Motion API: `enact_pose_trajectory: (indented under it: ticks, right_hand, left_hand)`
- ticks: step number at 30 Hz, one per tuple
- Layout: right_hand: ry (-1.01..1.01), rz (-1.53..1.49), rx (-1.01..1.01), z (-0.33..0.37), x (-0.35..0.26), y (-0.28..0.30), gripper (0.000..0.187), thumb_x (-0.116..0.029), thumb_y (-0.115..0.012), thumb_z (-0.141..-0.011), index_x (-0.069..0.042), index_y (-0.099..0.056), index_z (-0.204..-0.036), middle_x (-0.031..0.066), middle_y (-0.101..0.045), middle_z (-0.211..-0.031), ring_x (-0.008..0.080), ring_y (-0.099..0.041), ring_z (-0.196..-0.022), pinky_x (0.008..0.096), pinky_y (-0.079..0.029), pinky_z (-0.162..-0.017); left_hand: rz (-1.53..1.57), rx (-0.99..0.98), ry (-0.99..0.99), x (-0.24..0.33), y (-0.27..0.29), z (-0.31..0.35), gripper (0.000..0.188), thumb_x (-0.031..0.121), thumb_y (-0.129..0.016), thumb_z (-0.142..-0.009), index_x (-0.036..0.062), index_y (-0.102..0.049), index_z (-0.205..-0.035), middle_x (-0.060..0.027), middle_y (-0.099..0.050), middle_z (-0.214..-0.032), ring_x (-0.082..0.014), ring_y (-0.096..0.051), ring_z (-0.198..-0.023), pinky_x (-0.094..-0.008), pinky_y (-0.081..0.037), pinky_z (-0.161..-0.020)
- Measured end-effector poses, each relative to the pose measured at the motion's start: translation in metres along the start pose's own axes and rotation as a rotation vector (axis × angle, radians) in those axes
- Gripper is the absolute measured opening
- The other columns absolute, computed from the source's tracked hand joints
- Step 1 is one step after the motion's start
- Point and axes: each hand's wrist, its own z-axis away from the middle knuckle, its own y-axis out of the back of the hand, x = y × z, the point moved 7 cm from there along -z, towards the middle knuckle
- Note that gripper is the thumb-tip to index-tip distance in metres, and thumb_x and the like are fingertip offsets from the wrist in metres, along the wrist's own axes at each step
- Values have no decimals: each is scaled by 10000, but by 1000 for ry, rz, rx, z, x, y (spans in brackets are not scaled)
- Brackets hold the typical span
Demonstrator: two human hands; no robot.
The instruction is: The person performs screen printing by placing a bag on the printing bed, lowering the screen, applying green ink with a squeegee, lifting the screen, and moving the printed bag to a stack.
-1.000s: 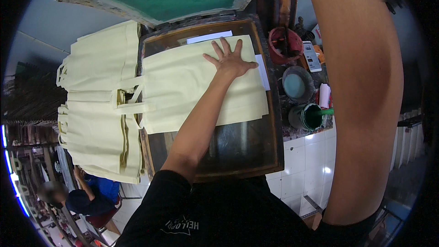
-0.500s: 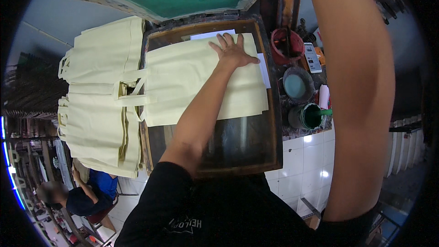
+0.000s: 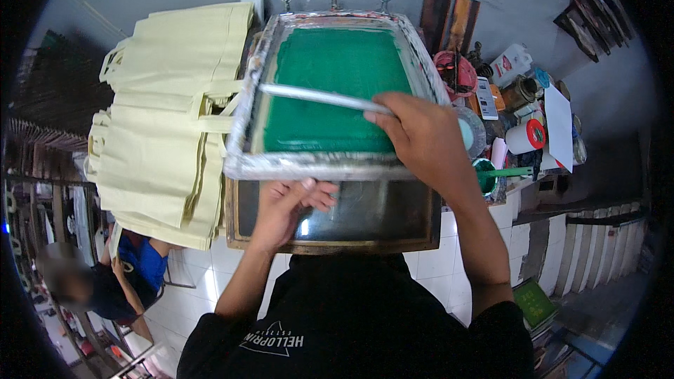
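Observation:
A printing screen (image 3: 309,165) with a taped silver frame and green mesh (image 3: 330,84) lies lowered over the wooden-framed printing table (image 3: 365,242). My left hand (image 3: 284,207) grips the near edge of the screen frame, fingers curled under it. My right hand (image 3: 414,137) is closed on the end of a long metal squeegee handle (image 3: 316,96) that lies across the green mesh. The cream bag that lay on the table is hidden under the screen.
Stacks of cream tote bags (image 3: 165,119) lie to the left of the screen. Ink pots, a red tape roll (image 3: 526,137), bottles and a green-handled tool (image 3: 502,173) crowd the shelf on the right. A person in blue (image 3: 119,281) sits at lower left on the white tiled floor.
The raised screen has come down over the bag. My left hand left the bag and took the frame's near edge. My right hand came down onto the squeegee.

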Motion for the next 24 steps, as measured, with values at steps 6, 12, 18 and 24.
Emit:
enact_pose_trajectory:
  ticks: [6, 12, 18, 24]
  right_hand:
    - [94, -73, 20, 49, 28, -68, 227, -132, -717, -918, 6, -696, -1098, 189, -732, -1073, 346, -720, -997, 412, -576, -869]
    - [276, 268, 14, 83, 25, -125, 242, -133, -658, -941, 8, -659, -1138, 194, -706, -1135, 331, -700, -1058, 409, -573, -919]
    - [33, 153, -319, 54, 51, -128, 159, -192, -638, -970, -49, -671, -1031, 190, -715, -894, 354, -711, -849, 438, -564, -724]
    - [100, 70, -363, 63, 34, -106, 153, -218, -663, -956, -67, -667, -980, 168, -708, -840, 370, -693, -787, 468, -540, -668]
  left_hand:
    - [552, 231, 338, -104, 22, 18, 432, 281, -559, -1063, -117, -577, -1230, -280, -666, -1247, -327, -680, -1177, -407, -587, -981]
    - [361, 311, 367, -114, 36, 21, 506, 326, -595, -1048, -147, -556, -1222, -303, -658, -1228, -351, -695, -1146, -414, -608, -949]
    - [287, 256, 381, -106, 39, 18, 534, 342, -624, -1033, -146, -538, -1232, -318, -664, -1203, -357, -707, -1117, -419, -611, -939]
    - [246, 259, 414, -104, 39, 19, 551, 352, -616, -1037, -148, -524, -1248, -316, -672, -1192, -358, -711, -1104, -414, -615, -924]
